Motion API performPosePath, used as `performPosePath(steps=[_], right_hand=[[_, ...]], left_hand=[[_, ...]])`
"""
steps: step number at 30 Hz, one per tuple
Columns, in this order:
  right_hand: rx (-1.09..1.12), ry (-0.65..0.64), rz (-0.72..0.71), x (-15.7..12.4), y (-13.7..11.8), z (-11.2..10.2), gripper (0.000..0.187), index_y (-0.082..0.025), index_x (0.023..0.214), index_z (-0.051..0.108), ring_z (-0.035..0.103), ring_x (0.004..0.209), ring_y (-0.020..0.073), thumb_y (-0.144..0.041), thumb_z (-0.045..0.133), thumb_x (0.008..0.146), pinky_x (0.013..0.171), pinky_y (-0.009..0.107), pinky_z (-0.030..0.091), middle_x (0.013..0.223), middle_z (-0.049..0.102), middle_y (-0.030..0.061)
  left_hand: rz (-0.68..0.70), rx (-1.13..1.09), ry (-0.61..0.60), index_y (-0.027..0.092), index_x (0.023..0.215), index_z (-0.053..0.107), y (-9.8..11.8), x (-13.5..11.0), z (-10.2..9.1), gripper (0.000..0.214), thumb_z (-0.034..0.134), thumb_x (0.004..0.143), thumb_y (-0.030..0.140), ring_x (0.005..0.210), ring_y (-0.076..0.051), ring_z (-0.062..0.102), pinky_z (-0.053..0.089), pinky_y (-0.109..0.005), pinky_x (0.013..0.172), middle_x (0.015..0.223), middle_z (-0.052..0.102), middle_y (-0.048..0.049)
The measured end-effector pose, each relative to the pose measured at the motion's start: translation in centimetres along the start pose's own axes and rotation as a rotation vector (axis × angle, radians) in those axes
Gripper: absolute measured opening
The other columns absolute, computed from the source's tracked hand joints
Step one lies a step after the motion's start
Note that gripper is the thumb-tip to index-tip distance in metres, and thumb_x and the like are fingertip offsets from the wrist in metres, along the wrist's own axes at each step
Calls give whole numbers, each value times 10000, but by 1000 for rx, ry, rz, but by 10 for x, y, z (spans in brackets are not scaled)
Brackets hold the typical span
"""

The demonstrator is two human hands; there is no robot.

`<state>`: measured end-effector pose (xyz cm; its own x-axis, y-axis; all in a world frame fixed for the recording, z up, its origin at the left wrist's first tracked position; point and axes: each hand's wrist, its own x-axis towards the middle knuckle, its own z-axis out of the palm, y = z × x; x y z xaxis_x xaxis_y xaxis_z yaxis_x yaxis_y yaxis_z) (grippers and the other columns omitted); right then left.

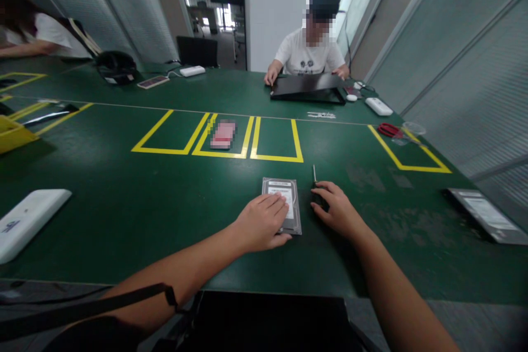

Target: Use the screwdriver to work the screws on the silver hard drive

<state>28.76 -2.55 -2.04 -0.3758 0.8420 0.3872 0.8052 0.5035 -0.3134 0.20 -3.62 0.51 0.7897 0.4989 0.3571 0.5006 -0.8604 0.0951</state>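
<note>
A grey hard drive (289, 190) with a white label lies flat on the green table (124, 214) in front of me. My left hand (262, 221) rests on its near left part, fingers stretched flat over the label. Just right of the drive lies a screwdriver (314, 175) with a thin metal shaft and a black handle. My right hand (336, 208) lies over that handle, fingers spread and curved around it; whether they grip it is hidden.
Three yellow-taped boxes (169, 149) lie beyond the drive, the middle one holding a pink object (223, 135). A white device (25, 221) sits at the left, a flat grey unit (489, 214) at the right, red scissors (390, 130) farther back. A person sits opposite with a black panel (307, 88).
</note>
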Motion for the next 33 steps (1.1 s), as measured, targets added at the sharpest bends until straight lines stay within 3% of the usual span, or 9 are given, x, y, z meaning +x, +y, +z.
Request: performPosePath(steps=[27,33], right_hand=[[40,-49,7,2,-14,-7,328,-150,1176,647,528,1170,281,-346,567,925,1025,483,490,1284,507,157],[15,-51,72,-3,-6,-24,386,-168,1218,622,536,1183,267,-442,529,961,1039,458,482,1278,539,136]], left_hand=[[35,14,57,85,1212,619,-14,3,4,576,627,842,527,1252,-323,600,476,-442,1092,1269,671,-180],[39,27,53,80,1225,616,-14,3,3,589,622,850,534,1253,-313,601,476,-436,1099,1287,665,-175]])
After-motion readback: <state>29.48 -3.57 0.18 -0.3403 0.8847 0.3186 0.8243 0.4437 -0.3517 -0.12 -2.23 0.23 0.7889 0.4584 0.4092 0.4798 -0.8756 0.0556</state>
